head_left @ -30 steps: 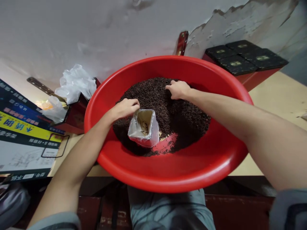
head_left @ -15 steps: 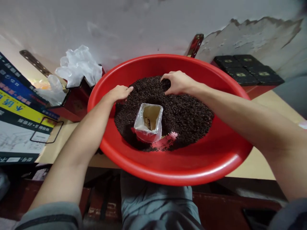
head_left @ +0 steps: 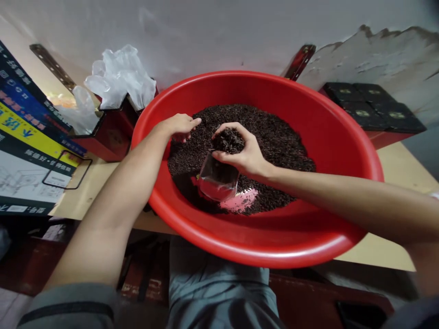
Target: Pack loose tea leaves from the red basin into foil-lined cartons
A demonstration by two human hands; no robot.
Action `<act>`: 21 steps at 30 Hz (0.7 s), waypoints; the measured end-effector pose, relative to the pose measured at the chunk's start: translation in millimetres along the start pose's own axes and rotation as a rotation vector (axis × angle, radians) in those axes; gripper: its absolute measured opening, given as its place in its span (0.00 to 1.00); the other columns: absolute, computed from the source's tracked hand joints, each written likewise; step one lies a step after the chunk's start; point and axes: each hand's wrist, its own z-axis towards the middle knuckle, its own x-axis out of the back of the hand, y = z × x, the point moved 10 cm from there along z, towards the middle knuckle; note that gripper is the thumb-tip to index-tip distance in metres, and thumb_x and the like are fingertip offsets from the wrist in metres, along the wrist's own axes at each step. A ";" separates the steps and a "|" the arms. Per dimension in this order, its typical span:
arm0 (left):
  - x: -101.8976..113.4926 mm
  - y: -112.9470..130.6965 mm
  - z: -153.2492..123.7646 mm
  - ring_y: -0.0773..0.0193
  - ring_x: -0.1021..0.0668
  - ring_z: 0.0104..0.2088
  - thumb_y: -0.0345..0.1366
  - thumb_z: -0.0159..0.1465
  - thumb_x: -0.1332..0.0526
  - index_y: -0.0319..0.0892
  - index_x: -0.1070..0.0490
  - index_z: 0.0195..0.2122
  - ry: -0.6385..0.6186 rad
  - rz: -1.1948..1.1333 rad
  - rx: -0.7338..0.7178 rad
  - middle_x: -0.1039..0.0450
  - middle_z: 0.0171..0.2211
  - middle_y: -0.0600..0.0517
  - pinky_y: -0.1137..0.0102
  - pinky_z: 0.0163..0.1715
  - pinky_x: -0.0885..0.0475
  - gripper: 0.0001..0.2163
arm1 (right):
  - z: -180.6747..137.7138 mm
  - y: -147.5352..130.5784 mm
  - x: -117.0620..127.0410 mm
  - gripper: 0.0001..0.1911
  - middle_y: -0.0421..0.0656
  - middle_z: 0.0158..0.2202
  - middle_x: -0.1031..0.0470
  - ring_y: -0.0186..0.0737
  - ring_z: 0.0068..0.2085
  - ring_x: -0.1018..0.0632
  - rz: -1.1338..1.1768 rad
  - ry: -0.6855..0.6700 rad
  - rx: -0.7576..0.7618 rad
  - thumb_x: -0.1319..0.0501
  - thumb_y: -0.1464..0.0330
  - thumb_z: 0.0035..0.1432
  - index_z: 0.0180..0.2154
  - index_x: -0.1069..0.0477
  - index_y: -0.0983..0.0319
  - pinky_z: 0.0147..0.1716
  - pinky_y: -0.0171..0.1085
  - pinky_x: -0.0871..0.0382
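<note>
A wide red plastic basin [head_left: 343, 151] holds a heap of dark, dry, tea-like leaves [head_left: 274, 137]. Cupped around a handful of these leaves, my right hand [head_left: 252, 153] is over the mouth of a small box [head_left: 217, 178] lined with clear plastic. The box stands among the leaves in the basin, its top partly covered by the hand and leaves. At the heap's left edge, my left hand [head_left: 180, 125] has its fingers loosely extended, with nothing visible in it.
Dark red boxes with clear plastic bags [head_left: 120, 77] sticking out stand left of the basin. A large printed carton [head_left: 27, 151] leans at the far left. Black-lidded boxes [head_left: 373, 107] sit at the right on the wooden table [head_left: 387, 246], near the wall.
My right hand has moved left and toward me with a handful of leaves, from the heap to above the box. My left hand stays near the heap's left edge. The view has shifted slightly.
</note>
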 end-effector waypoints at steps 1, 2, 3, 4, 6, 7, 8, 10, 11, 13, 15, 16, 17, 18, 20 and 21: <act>-0.3 0.9 -0.5 0.59 0.17 0.30 0.50 0.77 0.54 0.40 0.25 0.56 -0.001 -0.010 -0.008 0.19 0.39 0.46 0.69 0.31 0.25 0.24 | -1.5 0.8 0.6 0.25 0.42 0.46 0.22 0.46 0.50 0.22 0.010 0.008 0.002 0.25 0.53 0.48 0.43 0.28 0.57 0.61 0.50 0.29; -0.6 2.1 -1.4 0.59 0.17 0.31 0.50 0.77 0.54 0.40 0.25 0.56 -0.003 -0.016 -0.015 0.19 0.39 0.46 0.69 0.31 0.25 0.24 | -2.0 1.5 1.6 0.26 0.42 0.45 0.22 0.46 0.50 0.22 0.020 0.013 0.000 0.24 0.52 0.49 0.43 0.28 0.56 0.60 0.50 0.29; -0.8 3.4 -2.7 0.59 0.17 0.31 0.49 0.77 0.53 0.39 0.25 0.56 -0.006 -0.017 -0.020 0.19 0.39 0.46 0.69 0.31 0.25 0.24 | -1.6 2.1 2.7 0.27 0.42 0.45 0.22 0.46 0.49 0.22 0.027 0.016 -0.006 0.24 0.50 0.48 0.43 0.29 0.56 0.60 0.50 0.29; -0.9 4.7 -4.2 0.59 0.17 0.32 0.49 0.77 0.53 0.39 0.25 0.56 -0.009 -0.016 -0.022 0.19 0.39 0.46 0.69 0.31 0.25 0.24 | -0.9 2.9 3.6 0.28 0.42 0.45 0.22 0.46 0.49 0.22 0.034 0.017 -0.015 0.24 0.49 0.48 0.44 0.29 0.56 0.60 0.50 0.28; -0.9 6.3 -7.2 0.59 0.16 0.34 0.49 0.77 0.53 0.39 0.25 0.56 -0.016 -0.014 -0.020 0.19 0.40 0.46 0.70 0.31 0.25 0.23 | 0.7 4.8 4.3 0.30 0.42 0.44 0.22 0.46 0.49 0.22 0.047 0.014 -0.038 0.24 0.46 0.46 0.43 0.29 0.55 0.59 0.51 0.28; -0.8 6.6 -8.4 0.58 0.16 0.34 0.49 0.77 0.53 0.40 0.25 0.57 -0.019 -0.016 -0.017 0.18 0.40 0.46 0.70 0.32 0.24 0.23 | 1.1 6.0 4.1 0.31 0.42 0.44 0.22 0.46 0.49 0.21 0.055 0.010 -0.050 0.24 0.46 0.45 0.43 0.29 0.55 0.59 0.51 0.28; -0.6 6.4 -9.3 0.58 0.16 0.35 0.49 0.77 0.53 0.40 0.25 0.57 -0.022 -0.017 -0.014 0.18 0.40 0.46 0.70 0.32 0.24 0.23 | 1.3 7.1 3.7 0.31 0.42 0.44 0.22 0.47 0.48 0.21 0.067 0.006 -0.060 0.24 0.45 0.45 0.43 0.29 0.55 0.59 0.52 0.27; -1.3 5.3 -9.8 0.57 0.15 0.36 0.49 0.77 0.53 0.40 0.26 0.58 -0.035 -0.013 -0.011 0.18 0.42 0.45 0.69 0.34 0.24 0.24 | 0.9 9.5 1.4 0.31 0.41 0.44 0.23 0.47 0.48 0.21 0.101 -0.012 -0.078 0.24 0.45 0.45 0.44 0.29 0.54 0.58 0.52 0.27; -2.4 4.6 -9.2 0.57 0.15 0.37 0.49 0.77 0.53 0.40 0.26 0.59 -0.045 -0.003 -0.013 0.18 0.43 0.45 0.69 0.36 0.23 0.24 | 0.5 10.6 0.2 0.31 0.41 0.44 0.23 0.47 0.48 0.21 0.120 -0.022 -0.087 0.24 0.45 0.45 0.44 0.29 0.54 0.57 0.52 0.26; -3.6 3.9 -6.1 0.55 0.15 0.42 0.50 0.77 0.53 0.40 0.28 0.62 -0.036 0.046 -0.032 0.18 0.47 0.44 0.68 0.41 0.22 0.25 | -0.4 11.6 -0.8 0.31 0.41 0.45 0.23 0.47 0.48 0.21 0.156 -0.030 -0.092 0.24 0.47 0.46 0.44 0.29 0.54 0.57 0.52 0.26; -0.7 4.4 -0.6 0.52 0.17 0.54 0.50 0.76 0.49 0.40 0.33 0.68 0.054 0.137 -0.058 0.22 0.57 0.41 0.65 0.53 0.24 0.26 | -0.8 11.4 -0.5 0.30 0.42 0.46 0.23 0.47 0.49 0.21 0.185 -0.031 -0.086 0.23 0.48 0.45 0.44 0.29 0.54 0.58 0.52 0.27; 0.8 4.2 2.7 0.49 0.21 0.61 0.51 0.75 0.46 0.40 0.39 0.72 0.116 0.190 -0.061 0.26 0.63 0.39 0.63 0.59 0.27 0.29 | -0.9 11.0 -0.4 0.30 0.42 0.46 0.23 0.47 0.49 0.21 0.201 -0.034 -0.082 0.22 0.49 0.45 0.43 0.29 0.55 0.58 0.52 0.27; 0.8 3.0 6.4 0.46 0.26 0.66 0.52 0.73 0.42 0.40 0.45 0.75 0.172 0.240 -0.049 0.32 0.68 0.37 0.60 0.64 0.31 0.35 | -0.7 10.6 -0.6 0.30 0.42 0.46 0.23 0.47 0.49 0.21 0.218 -0.041 -0.078 0.22 0.49 0.45 0.43 0.29 0.55 0.57 0.52 0.27; -1.1 0.4 10.4 0.42 0.32 0.70 0.53 0.70 0.39 0.39 0.53 0.78 0.213 0.279 -0.021 0.39 0.72 0.34 0.57 0.67 0.34 0.41 | -0.5 10.2 -1.1 0.30 0.42 0.46 0.23 0.47 0.49 0.21 0.235 -0.051 -0.075 0.22 0.50 0.45 0.43 0.29 0.55 0.57 0.51 0.27; -12.1 -8.4 19.5 0.34 0.40 0.74 0.57 0.65 0.33 0.39 0.66 0.80 0.221 0.322 0.058 0.53 0.77 0.30 0.50 0.68 0.36 0.54 | 0.3 9.1 -2.2 0.30 0.42 0.46 0.23 0.46 0.49 0.22 0.256 -0.075 -0.062 0.22 0.50 0.45 0.43 0.29 0.56 0.57 0.51 0.28; -19.9 -12.2 23.9 0.31 0.42 0.74 0.58 0.63 0.32 0.40 0.70 0.80 0.201 0.335 0.085 0.58 0.78 0.28 0.47 0.68 0.35 0.58 | 1.0 8.2 -2.4 0.30 0.42 0.46 0.24 0.46 0.49 0.22 0.260 -0.084 -0.050 0.22 0.51 0.45 0.43 0.29 0.57 0.58 0.51 0.28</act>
